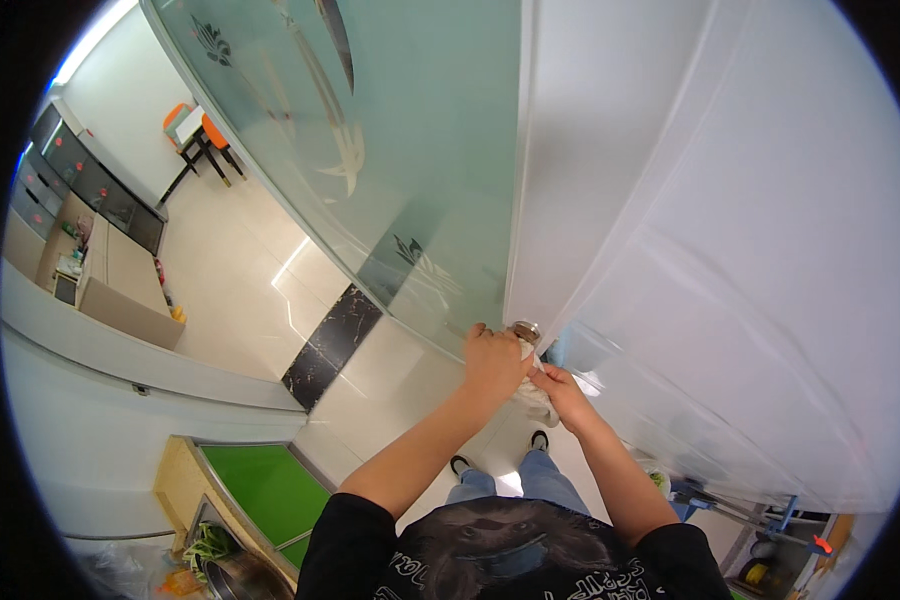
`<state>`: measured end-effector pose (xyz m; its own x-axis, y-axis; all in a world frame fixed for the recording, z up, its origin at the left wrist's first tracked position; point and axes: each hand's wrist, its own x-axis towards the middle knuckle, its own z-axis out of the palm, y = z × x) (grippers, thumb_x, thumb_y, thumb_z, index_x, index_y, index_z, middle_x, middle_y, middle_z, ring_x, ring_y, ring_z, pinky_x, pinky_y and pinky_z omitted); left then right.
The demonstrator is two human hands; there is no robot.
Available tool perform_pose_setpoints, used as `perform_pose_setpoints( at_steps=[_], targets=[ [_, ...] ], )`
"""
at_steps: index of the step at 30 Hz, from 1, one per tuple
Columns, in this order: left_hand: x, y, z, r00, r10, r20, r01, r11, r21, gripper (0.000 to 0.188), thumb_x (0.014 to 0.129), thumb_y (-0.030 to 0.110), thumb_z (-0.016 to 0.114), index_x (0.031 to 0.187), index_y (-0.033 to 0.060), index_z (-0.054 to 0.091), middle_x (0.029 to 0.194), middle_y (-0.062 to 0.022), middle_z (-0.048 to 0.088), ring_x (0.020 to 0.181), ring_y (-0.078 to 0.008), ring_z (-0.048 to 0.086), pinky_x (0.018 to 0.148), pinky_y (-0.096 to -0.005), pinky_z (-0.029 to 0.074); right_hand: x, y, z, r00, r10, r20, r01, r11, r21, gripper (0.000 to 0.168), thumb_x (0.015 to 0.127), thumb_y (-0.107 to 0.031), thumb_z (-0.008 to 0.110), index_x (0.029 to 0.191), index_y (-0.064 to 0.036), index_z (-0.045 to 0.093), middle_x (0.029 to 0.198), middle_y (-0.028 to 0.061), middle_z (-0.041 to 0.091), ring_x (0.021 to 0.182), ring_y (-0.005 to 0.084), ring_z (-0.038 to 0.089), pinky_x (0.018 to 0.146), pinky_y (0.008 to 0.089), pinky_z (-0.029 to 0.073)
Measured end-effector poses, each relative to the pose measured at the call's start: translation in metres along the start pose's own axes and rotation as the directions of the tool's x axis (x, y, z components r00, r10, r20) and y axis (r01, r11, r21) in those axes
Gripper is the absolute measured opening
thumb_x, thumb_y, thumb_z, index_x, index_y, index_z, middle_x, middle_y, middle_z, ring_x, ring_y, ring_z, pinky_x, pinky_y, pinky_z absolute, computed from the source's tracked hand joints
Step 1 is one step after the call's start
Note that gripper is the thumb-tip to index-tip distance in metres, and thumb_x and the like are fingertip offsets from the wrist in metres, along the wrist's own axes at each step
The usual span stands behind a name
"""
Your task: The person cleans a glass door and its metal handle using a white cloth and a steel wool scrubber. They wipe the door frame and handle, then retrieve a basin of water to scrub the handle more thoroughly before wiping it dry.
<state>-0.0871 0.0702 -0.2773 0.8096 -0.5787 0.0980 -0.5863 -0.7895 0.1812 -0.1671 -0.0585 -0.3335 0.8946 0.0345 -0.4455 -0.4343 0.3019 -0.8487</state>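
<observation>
A crumpled white cloth [536, 399] hangs between my two hands, low beside the door's edge. Around its upper part my left hand [491, 360] is closed, knuckles up. The fingers and thumb of my right hand [566, 391] pinch the cloth's right side, just below. A round, shiny metallic piece [526, 331] shows right past my left fingers, by the white frame; whether it is a door knob I cannot tell. The frosted green glass door panel [442, 165] with plant patterns stands in front of me, its edge close to my left hand.
A white panel [757, 247] rises on the right. At lower left, a counter with green cabinet doors [266, 487] holds a metal pot [244, 577] and leafy greens [211, 544]. A black marble threshold strip [332, 345] crosses the floor. Beyond are orange chairs [214, 133] and a cabinet [131, 300].
</observation>
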Motion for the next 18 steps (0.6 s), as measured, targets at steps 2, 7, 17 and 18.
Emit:
perform_pose_setpoints(
  at_steps=[2,7,17,18],
  targets=[
    [0.001,0.006,-0.006,1.000,0.010,-0.019,-0.009,0.999,0.049,0.038,0.076,0.036,0.057,0.076,-0.0011,0.061,0.071,-0.0137,0.060,0.073,-0.0269,0.059,0.092,-0.0406,0.035,0.001,0.001,-0.003,1.000,-0.023,-0.008,0.022,0.997,-0.071,0.024,0.089,-0.027,0.053,0.095,-0.005,0.059,0.084,-0.0022,0.059,0.070,0.0053,0.052,0.065,0.0204,0.042],
    [-0.010,0.008,0.004,0.971,0.167,-0.171,-0.090,0.919,0.385,0.031,0.076,0.030,0.058,0.075,-0.0010,0.059,0.067,-0.0110,0.057,0.073,-0.0253,0.057,0.092,-0.0410,0.033,-0.007,-0.017,0.002,0.999,0.022,0.045,-0.018,0.997,-0.071,0.026,0.088,-0.030,0.053,0.095,-0.005,0.058,0.085,-0.0011,0.058,0.071,0.0069,0.053,0.060,0.0225,0.045],
    [0.018,-0.013,-0.028,0.918,0.053,0.393,-0.008,0.993,-0.114,0.066,0.081,0.060,0.040,0.078,-0.0020,0.062,0.076,-0.0197,0.061,0.076,-0.0299,0.060,0.073,-0.0387,0.045,-0.003,-0.025,-0.014,0.966,0.213,0.146,-0.203,0.976,-0.085,0.029,0.087,-0.030,0.055,0.098,-0.003,0.059,0.087,0.0027,0.061,0.072,0.0099,0.056,0.059,0.0248,0.047],
    [0.021,-0.019,-0.030,0.893,0.057,0.446,0.014,0.988,-0.154,0.065,0.080,0.061,0.041,0.077,-0.0007,0.063,0.077,-0.0186,0.061,0.076,-0.0304,0.060,0.074,-0.0386,0.045,-0.008,-0.032,-0.010,0.958,0.239,0.157,-0.231,0.971,-0.067,0.029,0.087,-0.030,0.055,0.096,-0.002,0.059,0.085,0.0029,0.061,0.070,0.0101,0.056,0.058,0.0247,0.047]
  ],
)
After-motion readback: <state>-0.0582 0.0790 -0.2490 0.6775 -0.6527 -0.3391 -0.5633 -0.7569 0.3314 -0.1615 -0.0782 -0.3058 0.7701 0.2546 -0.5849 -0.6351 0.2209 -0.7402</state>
